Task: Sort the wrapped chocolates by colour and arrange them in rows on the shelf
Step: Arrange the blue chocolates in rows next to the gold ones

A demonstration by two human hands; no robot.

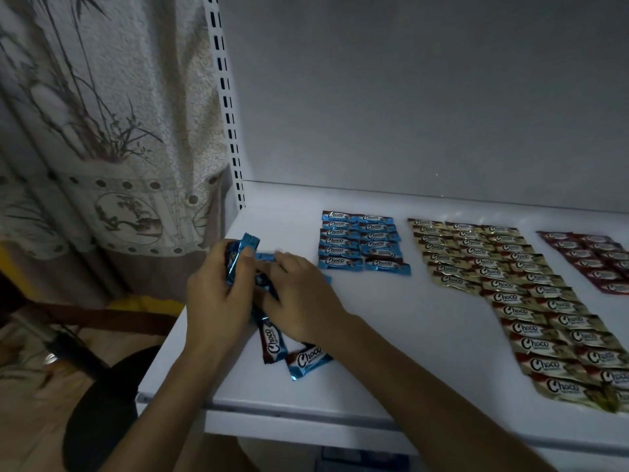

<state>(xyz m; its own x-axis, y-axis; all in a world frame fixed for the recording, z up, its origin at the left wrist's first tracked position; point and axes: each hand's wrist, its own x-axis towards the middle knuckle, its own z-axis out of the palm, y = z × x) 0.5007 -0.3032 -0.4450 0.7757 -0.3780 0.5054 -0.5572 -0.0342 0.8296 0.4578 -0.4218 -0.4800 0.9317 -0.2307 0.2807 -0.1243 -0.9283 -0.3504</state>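
We work near the left front edge of the white shelf (pixel 408 335), with bare shelf between our hands and the blue rows (pixel 340 262). The gold rows (pixel 510 287) and red rows (pixel 592 264) lie further right. Our left hand (pixel 218 301) curls round a bunch of blue chocolates (pixel 243 247). Our right hand (pixel 303 298) lies over loose blue chocolates (pixel 308 361) (its fingertips are blurred, so we cannot tell whether it pinches one).

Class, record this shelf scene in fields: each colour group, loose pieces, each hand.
shelf: white
blue rows: two columns, back left
gold rows: largest block, middle
red rows: right, cut off by frame
loose blues: front left
left hand: grips blue bunch
right hand: on loose blues, grip unclear
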